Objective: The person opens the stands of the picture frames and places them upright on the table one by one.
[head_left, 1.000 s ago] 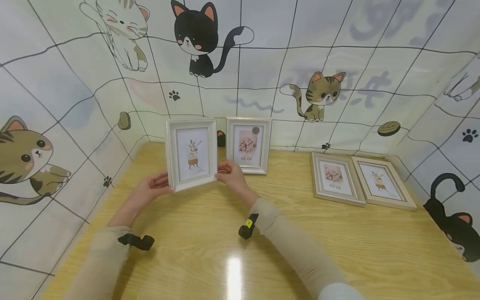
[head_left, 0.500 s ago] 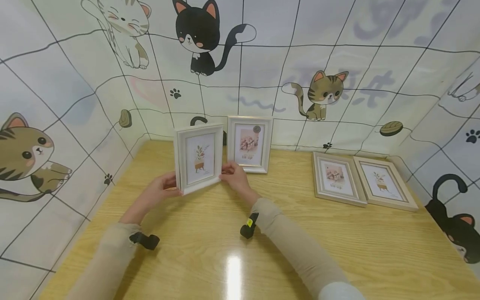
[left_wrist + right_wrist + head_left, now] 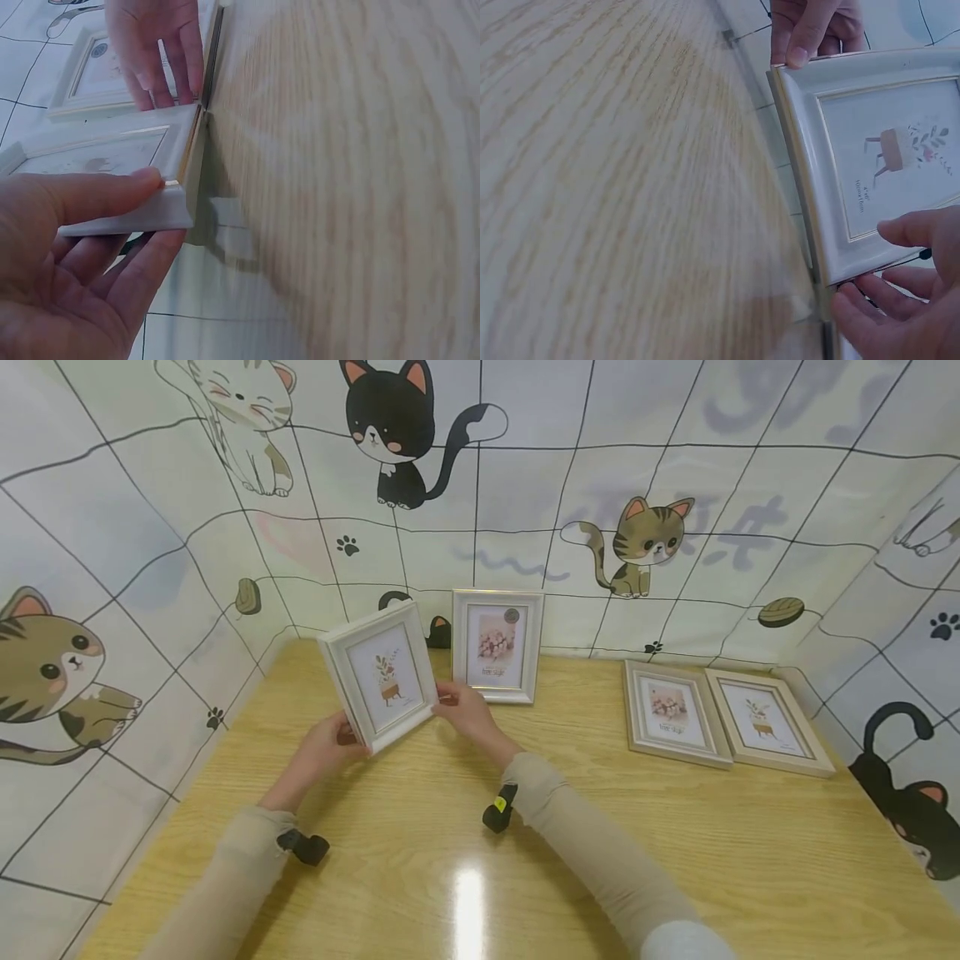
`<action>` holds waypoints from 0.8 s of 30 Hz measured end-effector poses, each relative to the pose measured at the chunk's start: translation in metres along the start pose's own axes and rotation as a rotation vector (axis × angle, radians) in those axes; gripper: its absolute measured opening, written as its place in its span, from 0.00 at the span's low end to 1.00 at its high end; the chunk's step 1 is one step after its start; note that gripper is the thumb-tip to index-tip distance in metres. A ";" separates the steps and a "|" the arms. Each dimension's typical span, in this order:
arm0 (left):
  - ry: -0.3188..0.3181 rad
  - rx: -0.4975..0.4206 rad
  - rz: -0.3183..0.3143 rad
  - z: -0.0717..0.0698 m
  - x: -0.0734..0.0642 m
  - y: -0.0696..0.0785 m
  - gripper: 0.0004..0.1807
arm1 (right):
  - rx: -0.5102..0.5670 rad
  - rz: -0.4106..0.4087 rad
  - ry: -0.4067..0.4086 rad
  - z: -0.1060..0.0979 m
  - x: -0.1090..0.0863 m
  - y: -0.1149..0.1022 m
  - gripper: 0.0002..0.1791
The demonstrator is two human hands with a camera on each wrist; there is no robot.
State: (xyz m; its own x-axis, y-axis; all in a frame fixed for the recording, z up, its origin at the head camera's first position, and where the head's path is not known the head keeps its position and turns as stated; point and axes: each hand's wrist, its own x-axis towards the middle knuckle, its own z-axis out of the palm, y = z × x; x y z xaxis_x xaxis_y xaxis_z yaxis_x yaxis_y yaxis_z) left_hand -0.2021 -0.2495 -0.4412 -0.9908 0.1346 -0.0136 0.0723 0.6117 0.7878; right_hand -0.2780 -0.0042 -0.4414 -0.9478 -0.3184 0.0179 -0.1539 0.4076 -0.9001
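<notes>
A white picture frame [image 3: 385, 675] with a potted-plant print leans at a tilt at the table's left back. My left hand [image 3: 322, 747] holds its lower left corner, thumb on the front and fingers behind, as the left wrist view shows. My right hand [image 3: 467, 714] pinches the lower right edge; in the right wrist view its thumb [image 3: 911, 229] lies over the front border and its fingers are partly hidden by the side. Just right of it, a second white picture frame [image 3: 497, 693] with a pink flower print stands upright near the wall.
Two more picture frames lie at the right back: a silvery beige one [image 3: 716, 752] with the flower print and a pale wooden one [image 3: 806, 766] with the plant print. They lie side by side on the wooden table [image 3: 600, 835]. A cat-patterned cloth wall [image 3: 517, 485] encloses the table.
The held frame first turned and shifted right, then its top swung left so that it now stands slanted. My left hand has moved right; the right hand stays at the lower right edge.
</notes>
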 end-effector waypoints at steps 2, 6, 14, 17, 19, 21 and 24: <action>0.011 0.000 -0.014 0.002 0.001 0.002 0.31 | -0.035 -0.003 -0.023 -0.002 -0.001 -0.003 0.31; 0.029 -0.015 -0.047 0.006 0.001 0.006 0.31 | -0.044 0.000 -0.067 -0.005 -0.004 -0.010 0.34; 0.069 -0.032 -0.085 0.016 0.002 0.012 0.31 | -0.153 -0.116 -0.011 -0.004 -0.011 -0.041 0.30; 0.087 -0.047 -0.065 0.019 0.003 0.012 0.31 | -0.154 -0.166 -0.013 0.000 -0.016 -0.059 0.30; 0.098 -0.056 -0.055 0.021 0.004 0.013 0.30 | -0.137 -0.200 -0.019 0.003 -0.018 -0.070 0.31; 0.107 -0.052 -0.045 0.023 0.004 0.013 0.30 | -0.112 -0.231 -0.022 0.006 -0.020 -0.078 0.31; 0.117 -0.048 -0.040 0.025 0.004 0.014 0.29 | -0.081 -0.282 -0.032 0.011 -0.021 -0.089 0.31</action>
State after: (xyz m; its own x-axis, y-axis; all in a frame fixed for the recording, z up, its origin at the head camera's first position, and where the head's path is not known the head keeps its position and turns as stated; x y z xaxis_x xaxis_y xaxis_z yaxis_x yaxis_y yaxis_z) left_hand -0.2022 -0.2204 -0.4456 -0.9996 0.0175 0.0240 0.0297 0.5768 0.8164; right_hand -0.2419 -0.0430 -0.3663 -0.8555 -0.4549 0.2474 -0.4329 0.3660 -0.8238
